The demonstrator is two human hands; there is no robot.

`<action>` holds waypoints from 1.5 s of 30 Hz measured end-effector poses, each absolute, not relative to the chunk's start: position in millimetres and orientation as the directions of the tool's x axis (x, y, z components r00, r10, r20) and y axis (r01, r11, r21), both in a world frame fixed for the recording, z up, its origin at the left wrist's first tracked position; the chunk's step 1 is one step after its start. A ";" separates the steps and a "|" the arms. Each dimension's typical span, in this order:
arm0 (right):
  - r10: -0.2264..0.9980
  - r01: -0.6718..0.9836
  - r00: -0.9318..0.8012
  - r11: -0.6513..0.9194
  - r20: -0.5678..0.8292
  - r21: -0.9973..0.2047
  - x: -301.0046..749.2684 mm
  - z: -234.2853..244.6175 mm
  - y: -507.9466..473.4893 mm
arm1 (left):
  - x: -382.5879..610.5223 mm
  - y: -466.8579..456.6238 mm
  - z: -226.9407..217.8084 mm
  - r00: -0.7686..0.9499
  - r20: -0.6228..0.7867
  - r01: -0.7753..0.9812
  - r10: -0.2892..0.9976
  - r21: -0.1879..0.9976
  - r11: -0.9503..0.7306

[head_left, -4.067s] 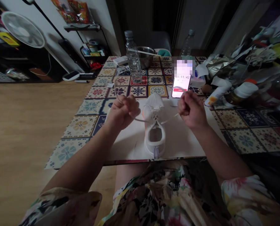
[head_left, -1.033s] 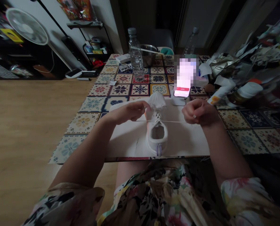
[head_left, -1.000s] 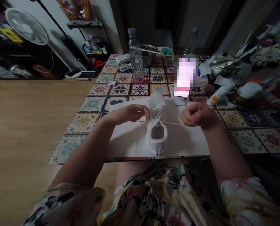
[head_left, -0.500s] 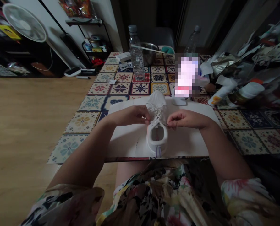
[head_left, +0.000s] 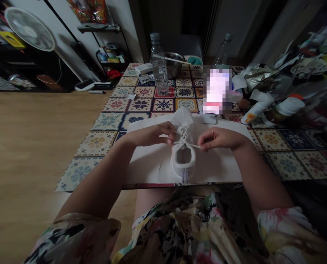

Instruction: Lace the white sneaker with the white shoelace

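A white lace-up shoe [head_left: 183, 161] rests upright on a white sheet [head_left: 146, 165], its toe pointing away from me and its heel near the table edge. My left hand [head_left: 164, 134] is at the left side of the shoe's opening, fingers pinched on one end of the shoelace. On the other side my right hand [head_left: 209, 139] pinches the other end of the white shoelace [head_left: 193, 145], which runs taut from the top eyelets. Crossed lacing covers the tongue.
A patterned cloth [head_left: 94, 143] covers the table. Ahead stand a clear plastic bottle [head_left: 160, 69], a metal bowl [head_left: 175, 66] and a phone [head_left: 216, 90] with a blurred screen. Bottles and bags crowd the right side, including a white bottle [head_left: 258, 110]. A fan [head_left: 29, 29] stands at far left.
My right hand has moved slightly to the right, away from the shoe, and more of the stretched lace shows. My left hand stays almost in place.
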State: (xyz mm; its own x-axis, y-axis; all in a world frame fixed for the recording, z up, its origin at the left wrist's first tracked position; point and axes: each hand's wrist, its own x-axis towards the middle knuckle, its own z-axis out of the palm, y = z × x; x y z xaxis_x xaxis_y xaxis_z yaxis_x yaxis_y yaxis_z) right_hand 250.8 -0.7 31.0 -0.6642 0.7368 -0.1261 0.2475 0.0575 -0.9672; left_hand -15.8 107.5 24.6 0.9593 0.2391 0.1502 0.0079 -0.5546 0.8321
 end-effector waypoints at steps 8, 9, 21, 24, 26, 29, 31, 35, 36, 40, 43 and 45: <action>0.864 -0.229 -0.474 0.065 0.169 -0.971 225.6 15.3 -5.8 | -16.3 95.9 30.0 0.909 0.243 -0.121 0.339 0.931 -0.343; 0.884 -0.276 -0.439 0.037 0.160 -0.961 220.0 13.3 -6.4 | -13.2 92.9 25.9 0.899 0.247 -0.150 0.363 0.949 -0.276; 0.990 -0.295 0.015 0.138 0.140 -0.945 184.5 2.2 -11.6 | 15.1 62.2 4.2 0.698 0.259 -0.356 0.667 0.934 0.010; 0.988 -0.233 0.013 0.155 0.156 -0.960 183.1 4.0 -14.2 | 17.1 60.8 5.8 0.678 0.181 -0.340 0.712 0.936 0.086; 0.985 -0.198 -0.002 0.170 0.174 -0.965 182.6 4.9 -15.5 | 18.4 59.4 6.0 0.682 0.136 -0.314 0.718 0.942 0.121; 0.975 -0.141 0.007 0.222 0.223 -0.965 181.7 6.6 -17.8 | 19.5 55.9 5.2 0.674 0.132 -0.284 0.727 0.955 0.091; 0.973 -0.116 0.016 0.232 0.232 -0.966 181.2 8.1 -19.8 | 19.4 53.6 4.3 0.650 0.164 -0.283 0.742 0.958 0.036; 0.967 -0.092 0.034 0.253 0.251 -0.963 180.4 9.0 -21.4 | 17.1 52.4 2.7 0.625 0.240 -0.224 0.743 0.967 -0.124; 0.967 -0.109 0.049 0.253 0.249 -0.961 180.3 8.2 -20.6 | 16.4 52.8 2.4 0.628 0.255 -0.202 0.735 0.966 -0.162; 0.967 -0.195 0.121 0.246 0.226 -0.949 180.7 4.1 -15.4 | 15.2 54.2 1.4 0.641 0.260 -0.173 0.722 0.966 -0.194; 0.949 -0.069 0.100 0.307 0.299 -0.949 184.0 3.5 -15.4 | 15.7 54.0 1.6 0.630 0.237 -0.181 0.739 0.971 -0.158; 0.936 0.093 0.032 0.346 0.350 -0.934 187.4 4.3 -17.2 | 16.0 54.0 2.2 0.619 0.235 -0.190 0.749 0.971 -0.147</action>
